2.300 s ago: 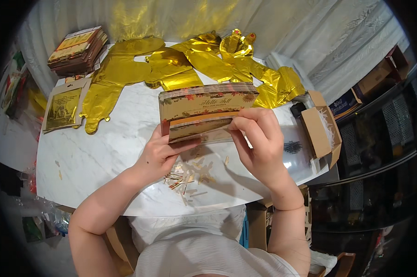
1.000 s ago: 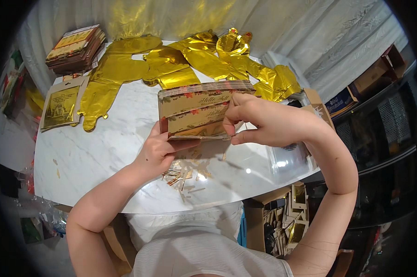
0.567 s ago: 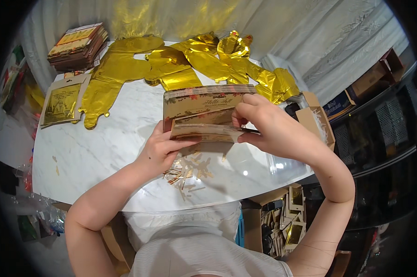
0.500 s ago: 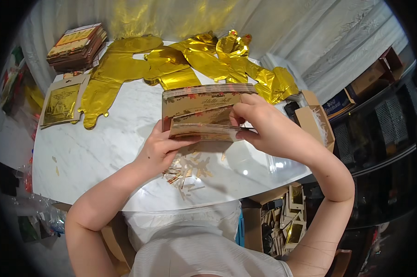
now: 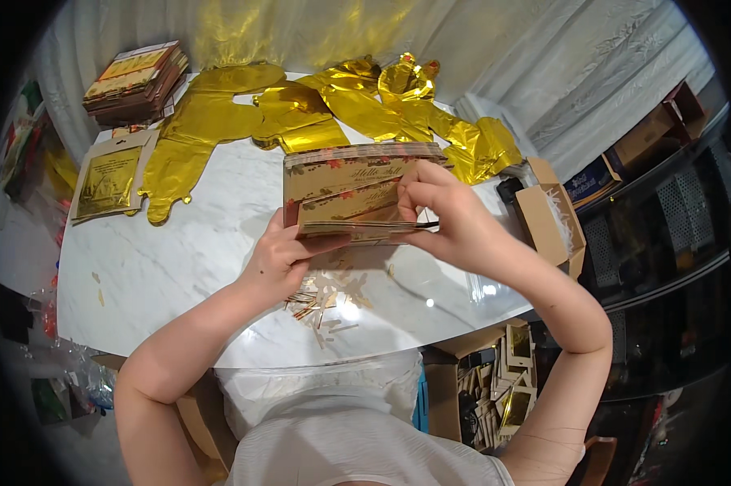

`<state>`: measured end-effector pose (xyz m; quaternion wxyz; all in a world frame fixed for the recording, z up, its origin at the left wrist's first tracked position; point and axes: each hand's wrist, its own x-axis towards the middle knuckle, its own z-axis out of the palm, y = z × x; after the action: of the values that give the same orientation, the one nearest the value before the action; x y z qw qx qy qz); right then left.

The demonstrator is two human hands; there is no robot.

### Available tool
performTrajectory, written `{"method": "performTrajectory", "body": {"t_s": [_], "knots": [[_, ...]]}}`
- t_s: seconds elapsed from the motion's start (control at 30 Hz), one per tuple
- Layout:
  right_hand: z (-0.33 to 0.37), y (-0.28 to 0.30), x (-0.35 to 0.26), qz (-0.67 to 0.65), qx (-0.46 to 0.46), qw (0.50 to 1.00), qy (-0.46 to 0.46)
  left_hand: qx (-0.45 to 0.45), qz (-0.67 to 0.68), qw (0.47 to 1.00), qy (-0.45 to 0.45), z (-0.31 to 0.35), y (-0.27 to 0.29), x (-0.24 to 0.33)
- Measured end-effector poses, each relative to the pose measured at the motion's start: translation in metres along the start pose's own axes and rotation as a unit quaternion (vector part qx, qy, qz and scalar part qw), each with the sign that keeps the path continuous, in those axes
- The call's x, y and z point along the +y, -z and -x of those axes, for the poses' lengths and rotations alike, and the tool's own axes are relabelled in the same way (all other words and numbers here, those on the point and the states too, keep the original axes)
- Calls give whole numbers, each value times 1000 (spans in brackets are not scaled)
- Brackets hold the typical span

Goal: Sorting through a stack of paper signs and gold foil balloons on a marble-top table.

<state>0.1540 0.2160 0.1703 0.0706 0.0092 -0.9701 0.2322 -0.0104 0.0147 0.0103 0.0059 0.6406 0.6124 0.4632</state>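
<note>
A stack of brown printed cards [image 5: 325, 182] with a red floral border is held up over the white table. My left hand [image 5: 272, 257] is closed round its lower left side, thumb behind and fingers beneath. My right hand [image 5: 434, 206] pinches the right end of the front cards, fingers curled inward. The front part of the stack leans toward me, leaving a gap before the back part. Below the cards, small cut-out paper scraps [image 5: 329, 304] lie scattered on the marble-patterned table [image 5: 171, 275].
Flat gold foil balloons [image 5: 211, 113] spread across the table's far side. At the far left are a pile of printed card packs [image 5: 134, 81] and a foil-window packet [image 5: 110, 182]. An opened cardboard box [image 5: 547, 223] sits at right; another box holds several packets [image 5: 499, 389] below the table edge.
My right hand has shifted slightly left along the front cards, its fingers curling further. The front cards look more closed together, and the stack tilts a little. My left hand stays nearly still.
</note>
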Motion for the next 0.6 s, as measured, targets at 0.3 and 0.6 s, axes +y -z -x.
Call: {"method": "performTrajectory", "body": {"t_s": [0.3, 0.6], "knots": [[-1, -18, 24, 149, 117, 968, 163, 38, -3, 999, 6, 3, -6, -5], [1, -28, 37, 97, 198, 948, 230, 29, -8, 1000, -4, -1, -6, -1]]}}
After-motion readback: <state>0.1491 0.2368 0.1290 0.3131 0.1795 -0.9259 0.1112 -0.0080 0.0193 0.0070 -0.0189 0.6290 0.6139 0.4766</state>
